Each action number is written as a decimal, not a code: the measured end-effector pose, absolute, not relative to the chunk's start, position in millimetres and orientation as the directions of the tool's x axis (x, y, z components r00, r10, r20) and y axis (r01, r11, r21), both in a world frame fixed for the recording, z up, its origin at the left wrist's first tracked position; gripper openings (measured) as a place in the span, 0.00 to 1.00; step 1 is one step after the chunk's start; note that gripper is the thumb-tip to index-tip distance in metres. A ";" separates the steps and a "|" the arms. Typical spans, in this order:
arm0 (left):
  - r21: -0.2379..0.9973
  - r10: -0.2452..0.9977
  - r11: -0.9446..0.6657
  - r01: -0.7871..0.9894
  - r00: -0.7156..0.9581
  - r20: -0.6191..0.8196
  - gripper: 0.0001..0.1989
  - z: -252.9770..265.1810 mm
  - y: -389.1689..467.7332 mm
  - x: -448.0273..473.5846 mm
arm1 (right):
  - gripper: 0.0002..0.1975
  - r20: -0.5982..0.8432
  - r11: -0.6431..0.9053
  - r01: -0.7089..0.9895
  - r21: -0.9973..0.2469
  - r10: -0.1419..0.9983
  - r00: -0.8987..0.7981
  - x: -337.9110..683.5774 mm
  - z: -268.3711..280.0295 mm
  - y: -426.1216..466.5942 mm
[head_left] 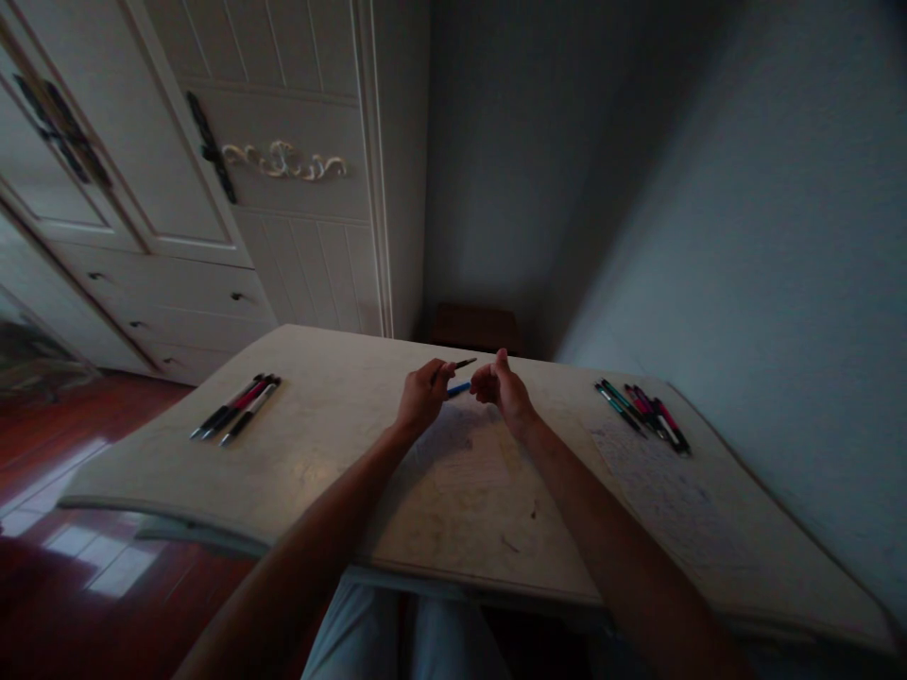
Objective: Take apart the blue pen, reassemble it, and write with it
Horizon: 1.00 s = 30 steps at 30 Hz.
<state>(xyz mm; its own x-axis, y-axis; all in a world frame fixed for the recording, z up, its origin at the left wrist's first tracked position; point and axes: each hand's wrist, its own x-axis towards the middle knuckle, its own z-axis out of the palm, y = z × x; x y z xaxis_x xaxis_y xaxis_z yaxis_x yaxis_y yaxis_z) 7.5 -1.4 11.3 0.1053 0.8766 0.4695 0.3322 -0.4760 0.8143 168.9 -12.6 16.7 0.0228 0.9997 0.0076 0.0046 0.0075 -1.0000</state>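
The left hand (423, 397) pinches a dark pen (466, 363) pointing toward the half-curled right hand (508, 392); I can't tell which holds the blue pen (459, 388) sideways between them.

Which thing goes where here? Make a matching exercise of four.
1. slim dark pen
2. slim blue object
3. dark-gripped pens, one red-barrelled
4. teal, pink and dark pens

A. right side of the pale table
B. in the left hand
C. table's left side
D. left of the right hand, lower in view than 1

1-B, 2-D, 3-C, 4-A
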 end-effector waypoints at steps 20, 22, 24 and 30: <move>0.743 0.736 -0.467 0.479 -0.254 0.627 0.19 10.2 -2.6 17.0 | 0.24 0.152 0.185 0.326 -0.927 0.981 -0.124 99.2 12.0 -64.3; 0.754 0.746 -0.458 0.471 -0.257 0.614 0.19 10.4 -1.9 16.2 | 0.22 0.166 0.196 0.359 -0.912 0.980 -0.114 98.9 13.4 -64.9; 0.766 0.757 -0.446 0.464 -0.261 0.599 0.19 10.5 -1.1 15.9 | 0.21 0.173 0.202 0.401 -0.893 0.979 -0.109 99.3 15.5 -65.6; 0.780 0.775 -0.422 0.462 -0.261 0.575 0.20 11.8 -0.8 14.4 | 0.19 0.191 0.217 0.535 -0.817 0.976 -0.105 100.4 21.9 -68.1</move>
<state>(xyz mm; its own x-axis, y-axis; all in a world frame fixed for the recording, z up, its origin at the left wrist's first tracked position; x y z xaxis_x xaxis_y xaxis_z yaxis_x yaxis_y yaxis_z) 14.4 -0.8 11.8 -0.2614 0.7755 0.5747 0.4622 -0.4222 0.7798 100.4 -68.1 21.9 -0.1046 0.9761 0.1907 0.5350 0.2169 -0.8165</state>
